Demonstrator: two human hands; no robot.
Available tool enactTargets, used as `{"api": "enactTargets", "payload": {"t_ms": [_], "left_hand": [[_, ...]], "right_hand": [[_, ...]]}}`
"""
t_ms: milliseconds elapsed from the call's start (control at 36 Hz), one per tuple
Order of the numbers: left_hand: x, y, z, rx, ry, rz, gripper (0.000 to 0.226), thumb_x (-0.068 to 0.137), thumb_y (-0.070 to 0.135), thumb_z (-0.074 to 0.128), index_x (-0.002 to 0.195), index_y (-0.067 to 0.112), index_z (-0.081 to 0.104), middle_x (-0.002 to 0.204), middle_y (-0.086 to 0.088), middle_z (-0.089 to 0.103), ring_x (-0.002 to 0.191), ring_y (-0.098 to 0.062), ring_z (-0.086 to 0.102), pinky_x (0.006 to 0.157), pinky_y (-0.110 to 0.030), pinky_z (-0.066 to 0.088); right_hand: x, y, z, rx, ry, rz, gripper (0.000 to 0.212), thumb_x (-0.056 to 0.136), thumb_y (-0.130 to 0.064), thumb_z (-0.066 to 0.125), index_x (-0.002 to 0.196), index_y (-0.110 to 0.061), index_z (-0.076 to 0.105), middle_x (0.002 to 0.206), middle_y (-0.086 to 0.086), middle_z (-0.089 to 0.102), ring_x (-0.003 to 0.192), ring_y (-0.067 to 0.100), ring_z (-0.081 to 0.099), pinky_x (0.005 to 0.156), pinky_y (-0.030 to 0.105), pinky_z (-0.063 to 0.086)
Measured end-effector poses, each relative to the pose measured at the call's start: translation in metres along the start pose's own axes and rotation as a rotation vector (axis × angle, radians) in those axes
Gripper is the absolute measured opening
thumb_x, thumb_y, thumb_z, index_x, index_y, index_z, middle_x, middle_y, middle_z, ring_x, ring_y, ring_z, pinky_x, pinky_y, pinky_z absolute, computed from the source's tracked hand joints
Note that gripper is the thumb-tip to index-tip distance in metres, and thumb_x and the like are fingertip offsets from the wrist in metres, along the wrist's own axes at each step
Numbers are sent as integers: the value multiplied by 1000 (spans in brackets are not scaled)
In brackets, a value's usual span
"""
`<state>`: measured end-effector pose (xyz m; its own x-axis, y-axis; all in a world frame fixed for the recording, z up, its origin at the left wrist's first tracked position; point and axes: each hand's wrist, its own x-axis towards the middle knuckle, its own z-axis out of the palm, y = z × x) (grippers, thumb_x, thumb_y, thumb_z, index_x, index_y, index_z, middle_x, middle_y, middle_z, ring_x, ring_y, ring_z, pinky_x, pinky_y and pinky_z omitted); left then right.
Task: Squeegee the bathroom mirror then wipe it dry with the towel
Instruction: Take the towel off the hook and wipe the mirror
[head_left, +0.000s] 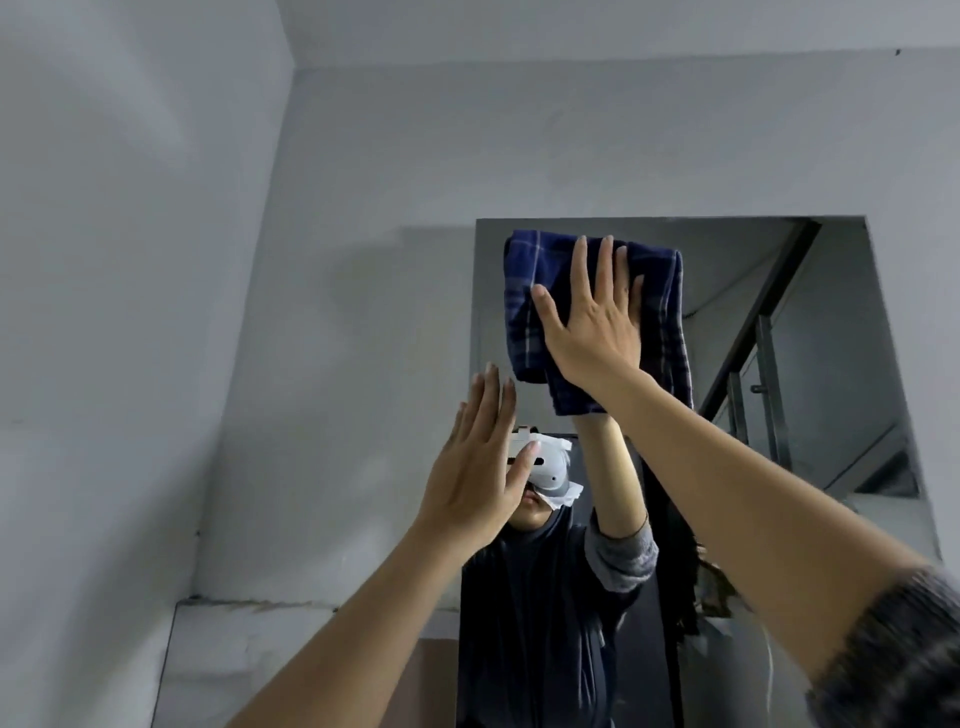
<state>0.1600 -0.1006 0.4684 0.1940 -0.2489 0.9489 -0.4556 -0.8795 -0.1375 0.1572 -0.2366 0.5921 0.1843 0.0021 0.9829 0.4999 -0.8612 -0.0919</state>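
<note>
Item: wall-mounted frameless rectangular bathroom mirror (857, 332), set into a pale grey plastered wall (156, 312) and reflecting a dark stair railing (753, 332) and the person at work. Item: folded navy-blue checked cotton towel (524, 312), lying flat against the upper left part of the glass, just under the top edge, its lower folds hanging down. Right hand (592, 327): spread fully open, fingers splayed, palm pressing the towel to the mirror rather than gripping it; the cloth is staying up by pressure alone. Left hand (478, 478): also open and flat, fingers together and pointing up, holding nothing, sitting at the mirror's left edge; whether it is touching the glass cannot be told. Squeegee: not in view. Stage, as judged: the drying wipe is under way, beginning at the top corner. Handling note: the wipe is likely going best with even palm pressure across the whole fold, in overlapping passes working from the top downward so drips are not crossing dried glass; the loose lower folds are liable to drag and streak, and a slackened palm is risking the towel sliding off.
</note>
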Motion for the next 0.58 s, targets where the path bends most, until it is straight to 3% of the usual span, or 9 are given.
{"api": "enactTargets", "payload": {"t_ms": [139,333,583], "left_hand": [[-6,5,12,54,50,-44,65,93,49,11,143,10,-6,152,-5,-11,141,-16,-10,112,-29,-6],[-7,5,16,55,75,-53,65,93,48,13,143,12,-9,152,-3,-14,141,-15,-13,112,-28,-6],[-7,4,15,96,68,-60,66,94,47,19,145,11,-3,154,-5,-8,142,-13,-10,113,-26,-3]], "right_hand": [[25,-20,8,-134,-42,-191,72,93,-57,19,147,-19,-9,156,14,-11,144,27,-13,115,42,-10],[42,3,-9,-270,-104,-433,69,92,-59,22,148,-25,3,158,6,-4,145,19,-6,118,37,-3],[46,94,-63,-247,-22,-161,67,91,-61,24,148,-30,5,158,0,-2,145,16,-5,118,37,-2]]}}
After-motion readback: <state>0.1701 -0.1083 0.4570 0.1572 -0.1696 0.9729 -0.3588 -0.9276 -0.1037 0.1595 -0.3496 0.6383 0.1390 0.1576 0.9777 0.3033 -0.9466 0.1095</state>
